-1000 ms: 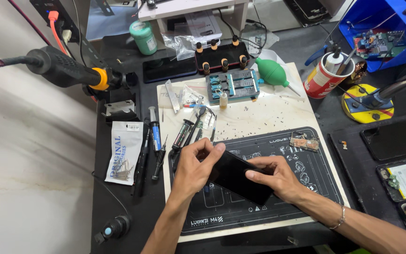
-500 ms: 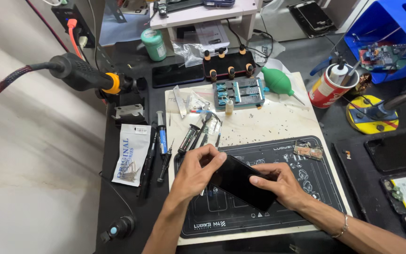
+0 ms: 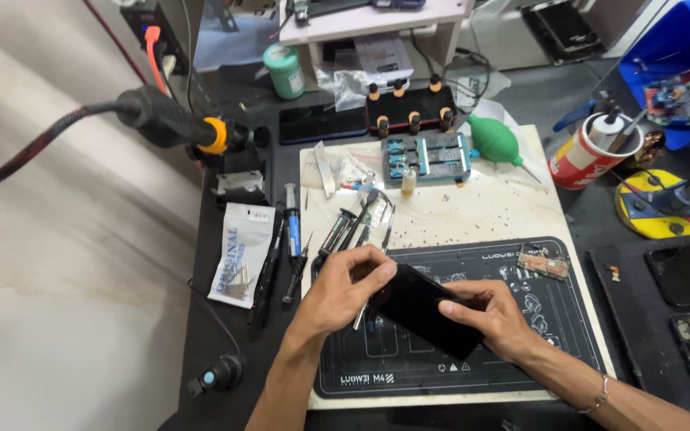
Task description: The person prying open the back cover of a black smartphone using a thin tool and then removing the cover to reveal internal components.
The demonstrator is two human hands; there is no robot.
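Here we hold a black smartphone (image 3: 423,310) over the dark repair mat (image 3: 473,375) near the desk's front edge. Our left hand (image 3: 345,287) pinches its upper left corner together with thin metal tweezers (image 3: 361,313); our right hand (image 3: 493,315) clasps its lower right end. Screwdrivers (image 3: 293,231) lie beside the mat's left edge.

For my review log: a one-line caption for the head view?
Both hands, left hand and right hand, hold a dark phone above a black repair mat.

Bright, even overhead light, soft shadows, sharp focus (edges slightly warped).
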